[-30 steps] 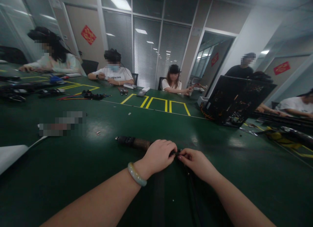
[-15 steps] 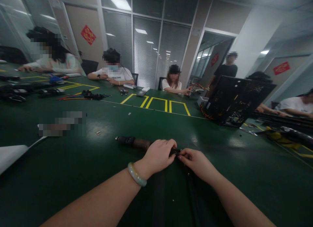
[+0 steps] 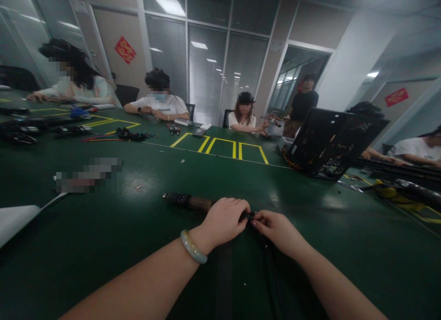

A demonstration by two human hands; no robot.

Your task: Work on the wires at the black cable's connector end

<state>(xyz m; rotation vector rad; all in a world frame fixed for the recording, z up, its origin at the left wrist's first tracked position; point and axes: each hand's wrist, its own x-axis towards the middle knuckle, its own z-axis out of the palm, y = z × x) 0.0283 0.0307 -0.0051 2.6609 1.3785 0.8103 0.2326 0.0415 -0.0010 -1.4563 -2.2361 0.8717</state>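
A dark electric screwdriver (image 3: 186, 201) lies on the green table with its silver tip pointing left. My left hand (image 3: 227, 220), with a jade-coloured bangle at the wrist, is wrapped over its rear end from above. Beside it, my right hand (image 3: 275, 225) pinches a small black plug at the end of a black cable (image 3: 268, 258). The plug meets the screwdriver's rear, right at the left fingertips; whether it is seated cannot be made out. From there the cable runs down towards the near edge of the view.
A black computer case (image 3: 337, 143) stands at the right, and wire bundles (image 3: 131, 134) lie at the left. White paper (image 3: 15, 221) sits at the left edge. Several people work around the table, which has yellow tape outlines (image 3: 220, 139).
My hands and the screwdriver stay almost in place, with slight finger movement at the plug. Across the table, a seated person tips up a metal box; a standing person moves left.
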